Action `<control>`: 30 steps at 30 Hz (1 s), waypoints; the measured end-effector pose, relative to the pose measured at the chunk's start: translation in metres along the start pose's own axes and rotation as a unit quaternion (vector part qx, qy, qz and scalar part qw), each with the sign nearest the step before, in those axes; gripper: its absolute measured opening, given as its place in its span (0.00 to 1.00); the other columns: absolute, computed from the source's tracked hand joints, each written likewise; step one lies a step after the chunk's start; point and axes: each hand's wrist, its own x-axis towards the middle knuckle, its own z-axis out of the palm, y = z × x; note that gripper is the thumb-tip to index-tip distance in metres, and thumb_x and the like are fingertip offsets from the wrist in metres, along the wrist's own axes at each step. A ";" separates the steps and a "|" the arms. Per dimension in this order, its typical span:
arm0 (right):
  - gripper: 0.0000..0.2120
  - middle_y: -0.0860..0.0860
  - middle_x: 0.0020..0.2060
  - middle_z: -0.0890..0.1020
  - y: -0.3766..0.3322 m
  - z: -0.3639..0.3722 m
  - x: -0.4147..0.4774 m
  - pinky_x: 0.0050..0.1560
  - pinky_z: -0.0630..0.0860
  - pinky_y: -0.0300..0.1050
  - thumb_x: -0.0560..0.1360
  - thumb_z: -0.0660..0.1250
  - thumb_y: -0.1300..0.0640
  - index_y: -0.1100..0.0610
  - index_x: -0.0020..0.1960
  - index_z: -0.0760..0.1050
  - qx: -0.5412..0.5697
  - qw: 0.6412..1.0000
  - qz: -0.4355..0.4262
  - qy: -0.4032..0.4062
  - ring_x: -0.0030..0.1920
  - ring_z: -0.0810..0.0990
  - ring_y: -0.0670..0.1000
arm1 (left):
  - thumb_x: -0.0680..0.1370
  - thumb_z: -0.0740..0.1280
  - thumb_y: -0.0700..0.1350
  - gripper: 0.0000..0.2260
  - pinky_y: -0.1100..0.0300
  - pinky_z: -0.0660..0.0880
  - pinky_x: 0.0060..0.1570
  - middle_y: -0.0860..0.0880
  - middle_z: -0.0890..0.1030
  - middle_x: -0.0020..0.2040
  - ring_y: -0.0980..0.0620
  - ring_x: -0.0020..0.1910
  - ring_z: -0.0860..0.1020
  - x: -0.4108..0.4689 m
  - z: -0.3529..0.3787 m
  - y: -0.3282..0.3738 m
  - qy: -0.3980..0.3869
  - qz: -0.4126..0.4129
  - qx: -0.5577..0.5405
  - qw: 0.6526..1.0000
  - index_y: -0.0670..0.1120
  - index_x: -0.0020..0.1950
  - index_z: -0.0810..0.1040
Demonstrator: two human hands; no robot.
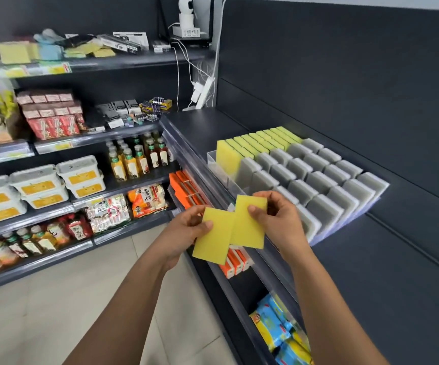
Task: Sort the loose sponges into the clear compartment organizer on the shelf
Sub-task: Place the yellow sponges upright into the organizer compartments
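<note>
Two hands, each pinching a flat yellow rectangular sponge.
Left hand [186,230] pinches one sponge [213,234]; right hand [279,219] the other [247,225] (edges overlapping), before the clear plastic compartment organizer [214,160] on the dark shelf [371,259].

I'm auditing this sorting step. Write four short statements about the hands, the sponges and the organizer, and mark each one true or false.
1. The left hand holds a flat yellow rectangular sponge. True.
2. The right hand is empty. False: its fingers pinch a second yellow sponge, which overlaps the first.
3. The clear plastic compartment organizer holds only grey sponges. False: its far row holds yellow-green sponges, and the other rows hold grey sponges.
4. The organizer sits on the dark shelf, beyond both hands. True.
</note>
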 end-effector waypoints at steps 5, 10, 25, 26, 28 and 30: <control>0.08 0.48 0.41 0.79 -0.010 0.043 0.035 0.43 0.77 0.45 0.73 0.70 0.61 0.49 0.46 0.77 0.018 0.999 0.008 0.031 0.42 0.77 0.48 | 0.78 0.64 0.39 0.11 0.55 0.73 0.51 0.48 0.80 0.53 0.49 0.53 0.77 0.046 -0.049 0.015 -0.034 0.000 0.034 0.999 0.49 0.58 0.75; 0.08 0.48 0.40 0.79 -0.018 0.080 0.063 0.40 0.76 0.43 0.73 0.70 0.61 0.49 0.47 0.76 0.013 0.997 0.017 0.069 0.41 0.78 0.48 | 0.78 0.64 0.38 0.11 0.59 0.73 0.45 0.51 0.80 0.49 0.53 0.50 0.77 0.086 -0.090 0.034 -0.071 0.007 0.047 0.996 0.53 0.54 0.76; 0.11 0.47 0.39 0.79 -0.024 0.091 0.148 0.41 0.78 0.49 0.69 0.75 0.58 0.50 0.45 0.74 -0.120 0.981 0.002 0.155 0.39 0.77 0.50 | 0.77 0.64 0.36 0.12 0.58 0.73 0.50 0.51 0.81 0.49 0.52 0.51 0.77 0.204 -0.110 0.060 -0.129 0.006 0.079 0.988 0.53 0.53 0.76; 0.11 0.47 0.39 0.78 -0.024 0.089 0.154 0.40 0.77 0.48 0.69 0.75 0.58 0.51 0.45 0.74 -0.130 0.979 0.000 0.160 0.38 0.76 0.49 | 0.77 0.64 0.36 0.12 0.57 0.73 0.50 0.51 0.81 0.49 0.52 0.51 0.78 0.211 -0.108 0.062 -0.132 0.010 0.082 0.988 0.53 0.54 0.76; 0.11 0.45 0.39 0.77 -0.025 0.086 0.165 0.39 0.75 0.44 0.69 0.75 0.58 0.50 0.45 0.73 -0.168 0.972 -0.007 0.164 0.36 0.75 0.47 | 0.77 0.63 0.36 0.13 0.56 0.74 0.52 0.51 0.81 0.51 0.51 0.53 0.78 0.227 -0.105 0.065 -0.134 0.015 0.091 0.987 0.52 0.56 0.76; 0.12 0.44 0.39 0.77 -0.026 0.085 0.173 0.37 0.72 0.40 0.69 0.74 0.57 0.50 0.46 0.72 -0.208 0.964 -0.017 0.166 0.36 0.74 0.44 | 0.78 0.63 0.36 0.13 0.57 0.74 0.48 0.51 0.81 0.52 0.52 0.53 0.78 0.239 -0.104 0.068 -0.134 0.020 0.100 0.986 0.52 0.57 0.76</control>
